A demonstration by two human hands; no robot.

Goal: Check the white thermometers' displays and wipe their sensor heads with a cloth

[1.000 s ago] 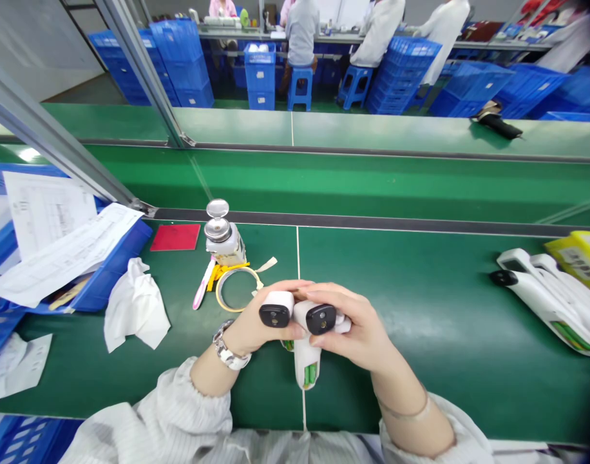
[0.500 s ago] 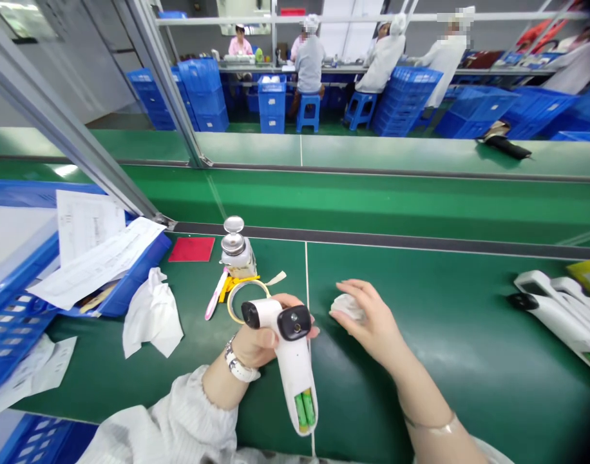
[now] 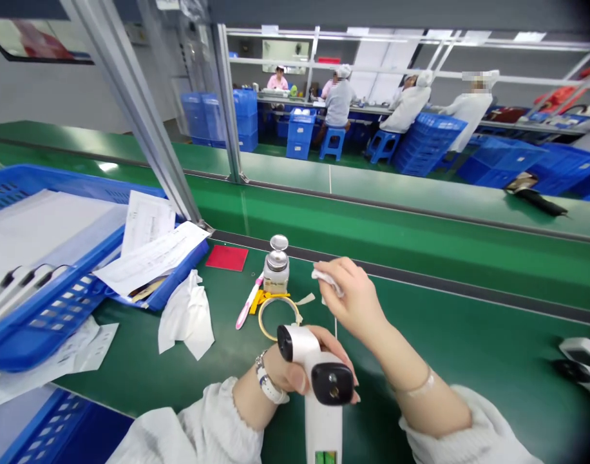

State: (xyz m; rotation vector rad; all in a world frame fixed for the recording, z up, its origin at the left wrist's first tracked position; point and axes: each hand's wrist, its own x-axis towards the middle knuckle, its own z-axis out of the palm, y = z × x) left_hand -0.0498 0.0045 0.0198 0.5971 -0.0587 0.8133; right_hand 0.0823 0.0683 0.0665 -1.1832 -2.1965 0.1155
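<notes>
A white infrared thermometer (image 3: pixel 323 419) with a black front is gripped by my left hand (image 3: pixel 295 370), its fingers wrapped round the neck. Green batteries show at the lower end of its handle, cut off by the frame's bottom edge. My right hand (image 3: pixel 353 296) pinches a folded white wipe (image 3: pixel 328 281), raised above the green table. Left of that wipe stands a dispenser bottle (image 3: pixel 276 270) with its metal lid up. Close to the bottle lie a roll of tape (image 3: pixel 262 322), a pink and white brush-like tool (image 3: pixel 249 303) and yellow strips (image 3: pixel 259 299).
A blue basket (image 3: pixel 96 283) holding white devices stands on the left, beside a smaller blue tray with papers (image 3: pixel 150 261). Crumpled white paper (image 3: pixel 186 316) and a red card (image 3: pixel 227 258) lie nearby. More white devices (image 3: pixel 582 361) are at right. Metal posts (image 3: pixel 150 129) rise behind; people sit beyond.
My right hand has moved with the wipe up and left, toward the bottle. The view has turned left, bringing more of the blue basket in. My left hand still grips the thermometer, lower in view.
</notes>
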